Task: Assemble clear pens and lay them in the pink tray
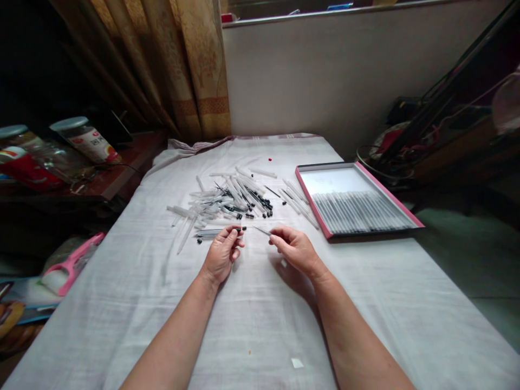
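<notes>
At the far left of the frame, a pink handle (74,264) lies beyond the edge of the white cloth (252,309). Left of centre, translucent pen tubes (233,189) spread in a loose heap, with small black caps (249,215) scattered along its lower and right sides. Just below the heap, the left hand (222,252) pinches a small dark piece (239,231) between thumb and forefinger, the other fingers loosely curled. To its right, near the middle, the right hand (296,250) has thumb and forefinger closed on a slim rod (262,231), whose narrow end points left, toward the dark piece; the two are apart. The step in hand looks like joining these small pen parts. The next move seems to call for bringing rod and dark piece into line with a light, steady pinch, since both look thin. At the right, an open pink-edged box (390,194) holds a row of similar pens (361,212) side by side in its lower part.
</notes>
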`<action>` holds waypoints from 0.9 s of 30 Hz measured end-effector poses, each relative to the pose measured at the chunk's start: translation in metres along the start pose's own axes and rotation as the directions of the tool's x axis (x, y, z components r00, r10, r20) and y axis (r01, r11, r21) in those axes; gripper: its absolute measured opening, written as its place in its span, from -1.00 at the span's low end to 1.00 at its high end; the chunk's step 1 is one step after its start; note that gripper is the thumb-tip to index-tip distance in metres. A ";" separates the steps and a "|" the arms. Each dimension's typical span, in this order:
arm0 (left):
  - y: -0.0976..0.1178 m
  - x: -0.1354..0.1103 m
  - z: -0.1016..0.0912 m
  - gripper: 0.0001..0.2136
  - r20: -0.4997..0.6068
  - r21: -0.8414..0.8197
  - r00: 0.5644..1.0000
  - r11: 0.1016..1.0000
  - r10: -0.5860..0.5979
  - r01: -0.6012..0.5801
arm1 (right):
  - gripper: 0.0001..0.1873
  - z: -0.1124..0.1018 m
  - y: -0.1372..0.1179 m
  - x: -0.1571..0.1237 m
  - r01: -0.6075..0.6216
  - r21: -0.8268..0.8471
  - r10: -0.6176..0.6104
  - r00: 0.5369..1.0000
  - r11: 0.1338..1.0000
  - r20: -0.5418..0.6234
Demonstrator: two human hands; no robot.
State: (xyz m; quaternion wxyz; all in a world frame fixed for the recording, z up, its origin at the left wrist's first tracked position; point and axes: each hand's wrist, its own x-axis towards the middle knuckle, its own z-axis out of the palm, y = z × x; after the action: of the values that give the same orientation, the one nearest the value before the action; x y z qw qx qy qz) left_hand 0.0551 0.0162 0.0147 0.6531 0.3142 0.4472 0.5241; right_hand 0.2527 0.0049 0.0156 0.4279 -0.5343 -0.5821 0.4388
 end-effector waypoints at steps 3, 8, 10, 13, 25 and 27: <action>0.000 -0.001 -0.002 -0.63 0.013 0.005 1.000 1.000 0.000 0.000 | -0.79 0.003 -0.002 -0.001 0.002 0.001 -0.002 0.999 1.000 0.053; -0.002 -0.003 -0.001 -0.63 0.025 0.030 1.000 1.000 -0.003 0.002 | -0.80 0.007 -0.002 -0.003 0.035 -0.086 -0.027 0.996 0.996 0.090; -0.003 -0.004 0.000 -0.62 0.039 0.056 0.999 0.998 -0.004 0.002 | -0.79 0.008 -0.001 -0.003 0.046 -0.109 -0.035 0.995 0.993 0.096; -0.004 -0.005 0.002 -0.61 0.059 0.106 0.998 0.994 0.004 -0.011 | -0.79 0.007 -0.001 -0.003 0.048 -0.130 -0.035 0.994 0.990 0.103; -0.008 -0.007 -0.010 -0.84 0.239 0.675 0.933 0.645 0.268 -0.358 | -0.77 0.001 -0.002 -0.003 0.095 -0.273 -0.049 0.984 0.957 0.173; -0.005 -0.008 -0.014 -0.88 0.367 0.757 0.880 0.452 0.302 -0.472 | -0.75 -0.003 -0.001 -0.003 0.100 -0.315 -0.030 0.975 0.944 0.219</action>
State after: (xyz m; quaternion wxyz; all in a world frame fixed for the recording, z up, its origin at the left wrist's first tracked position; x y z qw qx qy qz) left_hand 0.0439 0.0068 0.0070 0.3260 0.7230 0.4952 0.3546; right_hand 0.2551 0.0018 0.0176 0.2844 -0.5279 -0.7058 0.3771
